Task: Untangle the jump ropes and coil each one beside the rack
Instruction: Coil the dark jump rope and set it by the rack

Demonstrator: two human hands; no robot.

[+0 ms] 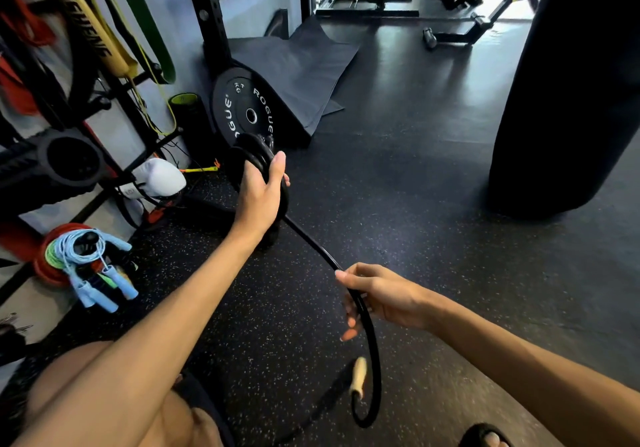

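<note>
1. My left hand (261,194) is raised over the floor (398,176). Its fingers are curled round a coil (249,150) of the black rope (311,242), and the thumb lies up along the coil's front.
2. The coil is several loops, held on edge and clear of the floor, in front of a black plate (242,107) that leans on a steel upright.
3. From the coil, 1 strand of the black rope runs down and right to my right hand (384,294).
4. Right hand: palm toward my left, thumb on top of the strand, fingers loosely curled under it. The rope passes between thumb and fingers. How tight the grip is, I cannot tell.
5. Below the right hand the rope bends in a wide arc, turns at the bottom and ends in a pale handle (358,375). The handle stands nearly upright. I cannot tell whether the arc touches the floor.
6. The blue rope (117,280) is already coiled, far left, at the foot of the rack (119,100). It rests on a red disc (46,273), with its 2 blue handles pointing down toward me.
7. Also noted: a white glove (159,176) by the rack, a dark mat (298,66) behind the plate, a black bag (571,83) on the right.
</note>
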